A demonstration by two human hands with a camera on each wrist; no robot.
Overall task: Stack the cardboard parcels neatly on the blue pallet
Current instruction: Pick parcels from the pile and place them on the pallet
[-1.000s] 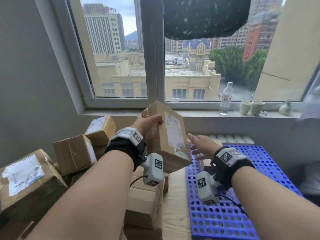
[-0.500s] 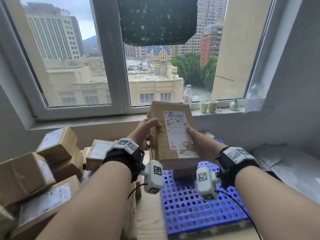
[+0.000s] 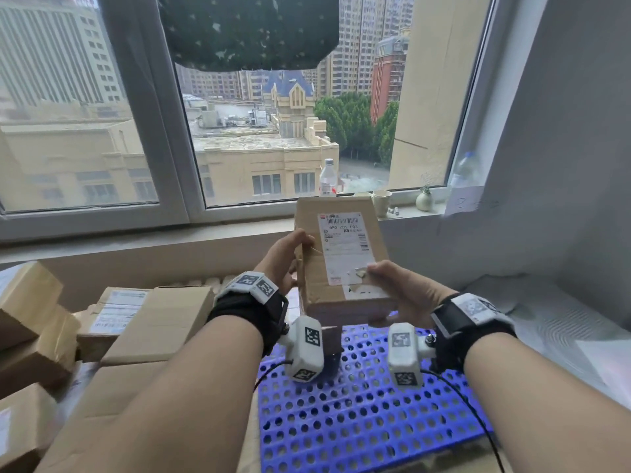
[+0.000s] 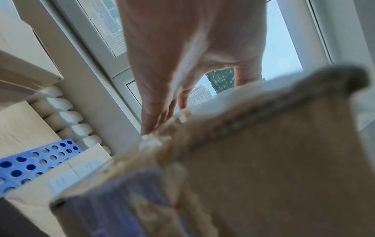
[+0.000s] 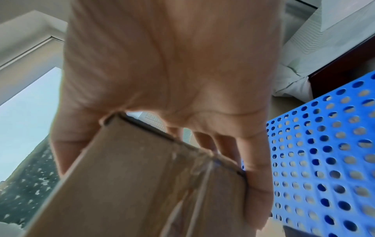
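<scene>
Both hands clamp one parcel (image 3: 341, 264) above the blue pallet (image 3: 358, 421): left hand (image 3: 283, 261) grips its left edge, right hand (image 3: 399, 291) its near right corner. Long axis points away toward the window; pallet directly below, spare parcels (image 3: 136, 319) left of pallet.

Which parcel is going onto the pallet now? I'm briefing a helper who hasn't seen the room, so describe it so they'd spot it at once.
Below the window, the blue pallet lies on the right. Above its far end, the left hand and right hand hold one cardboard parcel. Unlike the boxes piled on the left, it is off the ground, its white shipping label facing up.
</scene>
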